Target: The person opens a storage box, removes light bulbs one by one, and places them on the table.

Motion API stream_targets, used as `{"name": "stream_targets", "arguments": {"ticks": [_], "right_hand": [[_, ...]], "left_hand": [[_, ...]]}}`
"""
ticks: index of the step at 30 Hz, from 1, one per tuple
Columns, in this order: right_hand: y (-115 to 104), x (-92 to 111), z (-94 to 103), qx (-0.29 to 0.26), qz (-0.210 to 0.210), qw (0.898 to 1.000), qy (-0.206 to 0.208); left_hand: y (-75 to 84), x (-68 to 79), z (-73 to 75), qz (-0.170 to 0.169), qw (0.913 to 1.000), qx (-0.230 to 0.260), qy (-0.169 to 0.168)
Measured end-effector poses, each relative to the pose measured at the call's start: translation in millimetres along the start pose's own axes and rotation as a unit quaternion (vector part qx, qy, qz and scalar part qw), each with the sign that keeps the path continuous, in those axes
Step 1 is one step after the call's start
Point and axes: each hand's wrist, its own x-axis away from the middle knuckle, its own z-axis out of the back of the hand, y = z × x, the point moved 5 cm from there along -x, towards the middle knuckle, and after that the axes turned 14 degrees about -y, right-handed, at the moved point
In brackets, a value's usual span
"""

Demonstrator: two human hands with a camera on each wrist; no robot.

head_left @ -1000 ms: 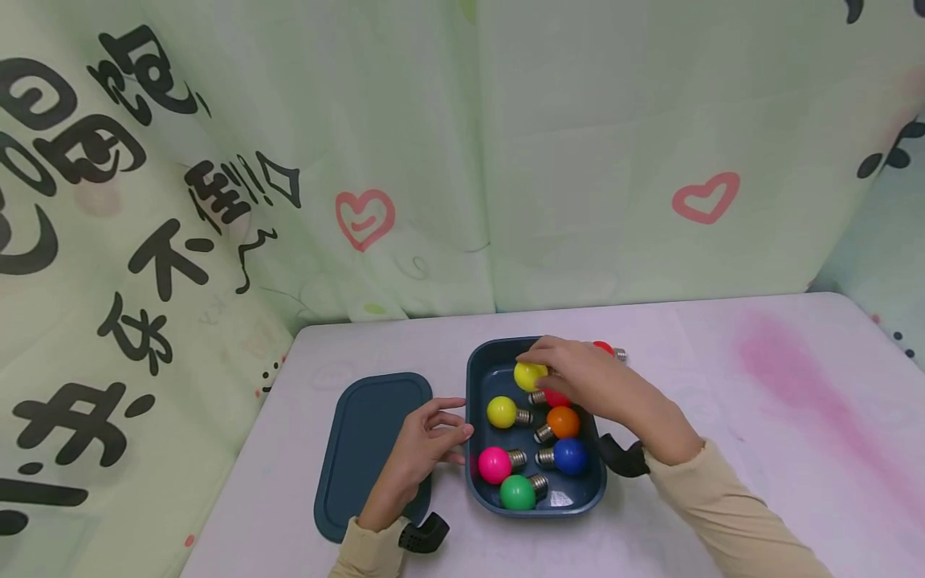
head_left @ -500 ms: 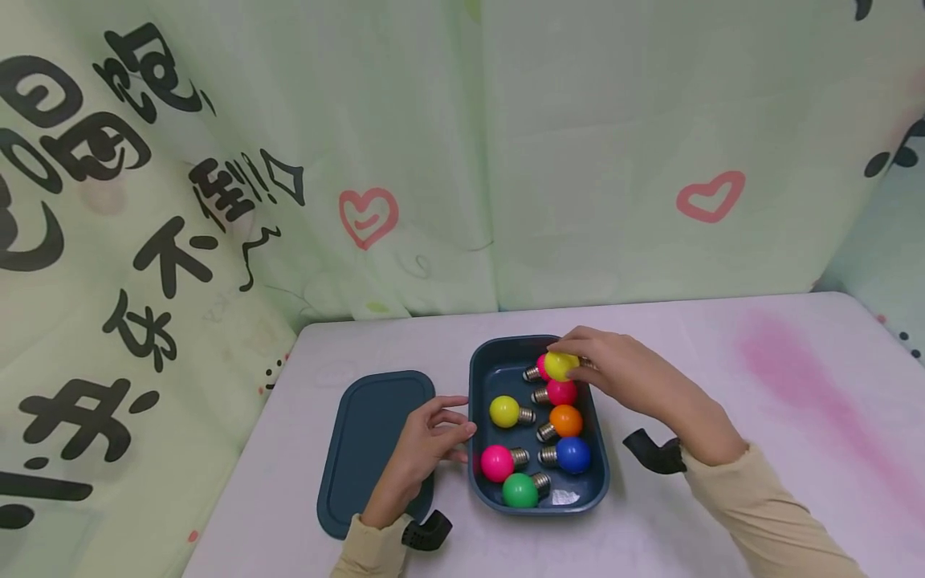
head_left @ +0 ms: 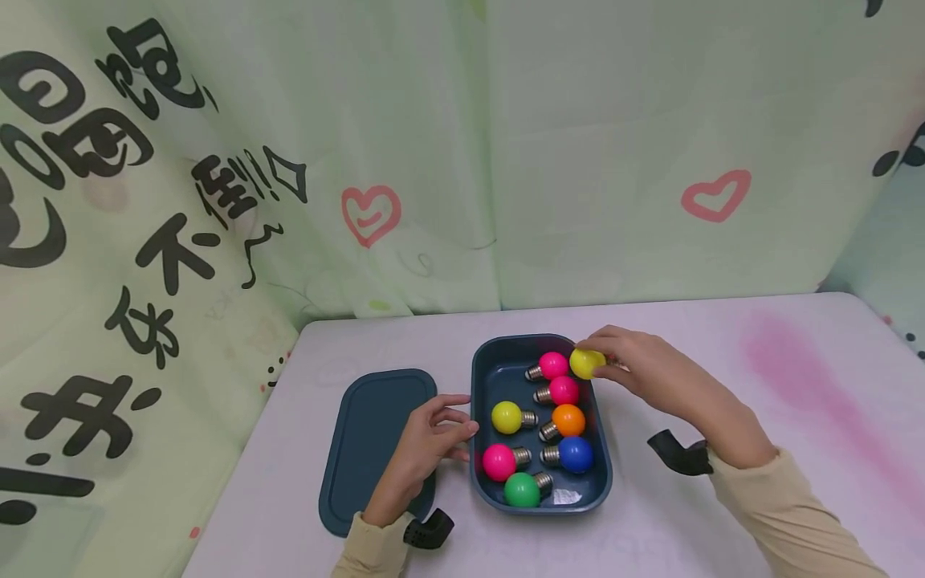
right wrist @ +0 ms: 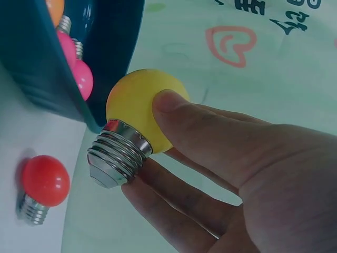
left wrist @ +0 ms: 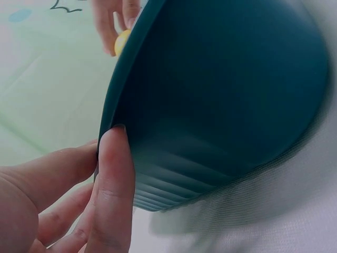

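Note:
My right hand (head_left: 643, 365) pinches a yellow light bulb (right wrist: 139, 103) by its round globe, thumb on one side and fingers on the other. Its metal screw base (right wrist: 118, 155) points down and to the left in the right wrist view. The bulb is at the far right rim of a dark blue plastic box (head_left: 480, 365). At the box's left rim my left hand (head_left: 426, 441) pinches the edge, with one finger against the outer wall (left wrist: 210, 105). Inside lie several bulbs, among them a yellow one (head_left: 506, 417), an orange one (head_left: 568, 419), a blue one (head_left: 576, 454) and a green one (head_left: 522, 490).
Left of the box, a dark blue lid (head_left: 368, 433) lies flat, partly under the left forearm. A red bulb (right wrist: 46, 180) lies on the white tabletop outside the box. Behind the table hangs a pale green printed cloth (head_left: 578, 160).
My right hand has carried the yellow bulb rightward from above the box's far end to its right rim, uncovering a pink bulb. The left hand stays at the rim.

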Motion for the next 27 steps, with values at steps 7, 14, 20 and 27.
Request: {"name": "stream_targets", "arguments": {"ticks": [7, 14, 20, 27], "right_hand": [[10, 4, -3.8, -0.004, -0.005, 1.000, 0.003], [22, 6, -8.7, 0.003, -0.011, 1.000, 0.004], [30, 5, -14.1, 0.002, -0.026, 1.000, -0.005], [42, 4, -21.7, -0.006, -0.034, 0.999, -0.009]], "left_hand": [[0.1, 0.3, -0.3, -0.001, 1.0000, -0.006, 0.000], [0.4, -0.5, 0.3, 0.001, 1.0000, -0.004, 0.003], [0.4, -0.4, 0.4, -0.001, 1.0000, -0.003, 0.002], [0.7, -0.2, 0.1, 0.001, 1.0000, 0.001, 0.001]]}}
